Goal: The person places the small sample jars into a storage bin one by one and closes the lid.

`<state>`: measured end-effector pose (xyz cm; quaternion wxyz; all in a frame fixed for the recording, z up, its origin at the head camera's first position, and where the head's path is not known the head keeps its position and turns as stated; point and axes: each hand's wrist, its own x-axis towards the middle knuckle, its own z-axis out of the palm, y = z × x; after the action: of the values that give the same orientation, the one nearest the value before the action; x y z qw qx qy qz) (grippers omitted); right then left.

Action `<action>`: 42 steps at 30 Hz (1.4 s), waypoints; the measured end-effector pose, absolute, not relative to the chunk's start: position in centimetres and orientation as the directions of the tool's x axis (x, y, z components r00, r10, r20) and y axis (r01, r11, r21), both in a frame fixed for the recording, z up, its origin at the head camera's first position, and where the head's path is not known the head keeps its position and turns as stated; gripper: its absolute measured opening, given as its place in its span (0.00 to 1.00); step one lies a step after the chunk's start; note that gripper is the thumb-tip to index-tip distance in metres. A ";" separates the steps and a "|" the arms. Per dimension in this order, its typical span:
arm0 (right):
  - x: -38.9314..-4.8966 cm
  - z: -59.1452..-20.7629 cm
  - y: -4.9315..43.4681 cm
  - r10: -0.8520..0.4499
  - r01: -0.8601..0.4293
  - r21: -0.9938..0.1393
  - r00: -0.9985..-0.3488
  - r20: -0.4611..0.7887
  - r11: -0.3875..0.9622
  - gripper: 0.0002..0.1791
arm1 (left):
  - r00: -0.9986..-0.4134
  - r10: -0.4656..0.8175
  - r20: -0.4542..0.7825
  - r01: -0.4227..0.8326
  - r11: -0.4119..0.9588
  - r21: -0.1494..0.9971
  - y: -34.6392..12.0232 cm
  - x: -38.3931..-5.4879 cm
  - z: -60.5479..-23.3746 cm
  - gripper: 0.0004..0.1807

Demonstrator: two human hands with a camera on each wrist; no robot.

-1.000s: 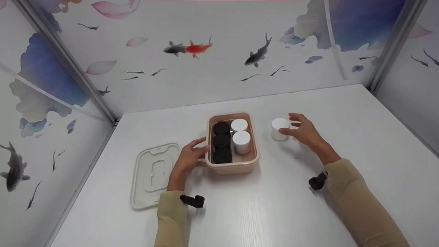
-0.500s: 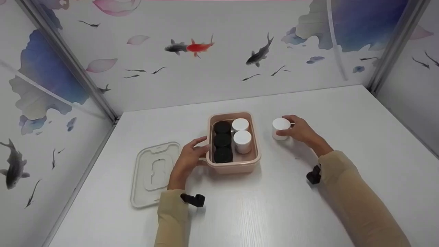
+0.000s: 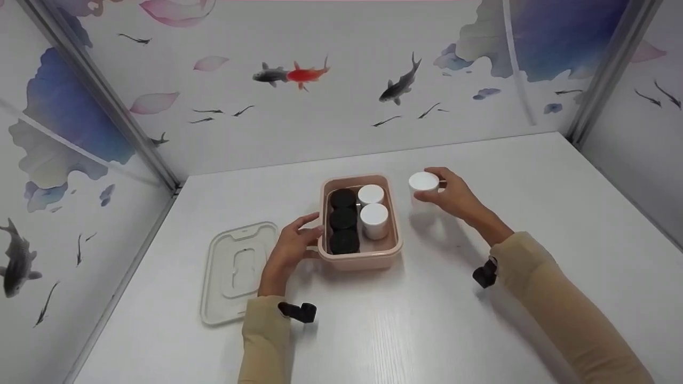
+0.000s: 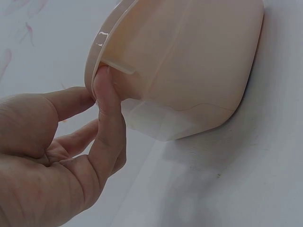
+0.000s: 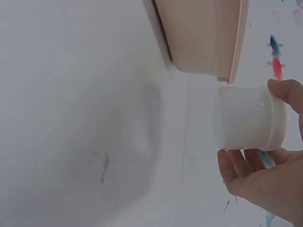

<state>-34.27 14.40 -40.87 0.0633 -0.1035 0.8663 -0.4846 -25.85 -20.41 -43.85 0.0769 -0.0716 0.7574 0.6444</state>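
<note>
My right hand [image 3: 451, 193] grips a white lidded jar [image 3: 423, 184] between thumb and fingers, raised above the table to the right of a pink plastic box [image 3: 363, 261]. In the right wrist view the jar [image 5: 244, 118] is plainly clear of the tabletop, thumb at its lid and fingers on the opposite side. My left hand [image 3: 292, 246] pinches the box's rim on its left side; the left wrist view shows thumb and a finger [image 4: 108, 90] at the rim. Inside the box, several black-lidded jars [image 3: 343, 218] stand in a left row, and two white jars [image 3: 374, 218] stand on the right.
A pale flat lid [image 3: 235, 277] lies on the white table [image 3: 341, 341] left of the box, partly behind my left hand. Printed panels [image 3: 341, 128] with fish and petals enclose the back and sides of the table.
My right hand has closed round the white jar, lifted it off the table and moved it slightly left toward the box. My left hand has stayed at the box's rim.
</note>
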 end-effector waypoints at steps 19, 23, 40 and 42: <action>-29.8 -38.4 9.5 -0.364 -0.262 -0.901 -0.922 0.129 0.344 0.42 | -0.979 -0.010 -0.203 -0.203 0.113 0.973 -20.4 -25.7 -43.7 0.27; -29.2 -38.5 8.8 -0.381 -0.282 -0.899 -0.913 0.145 0.334 0.41 | -0.980 -0.010 -0.199 -0.198 0.126 0.972 -20.4 -25.8 -43.8 0.27; -28.3 -39.0 6.6 -0.530 -0.339 -0.840 -0.845 0.074 0.423 0.34 | -0.976 -0.032 -0.217 -0.219 0.171 0.961 -20.3 -25.9 -43.7 0.26; -28.4 -39.0 6.5 -0.556 -0.361 -0.825 -0.828 0.070 0.434 0.32 | -0.974 -0.037 -0.225 -0.228 0.176 0.958 -20.3 -25.9 -43.7 0.26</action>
<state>-28.35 6.52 -39.02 0.1066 -0.2731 0.8399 -0.4567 -25.93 -20.30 -43.73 0.0752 -0.0865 0.7633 0.6359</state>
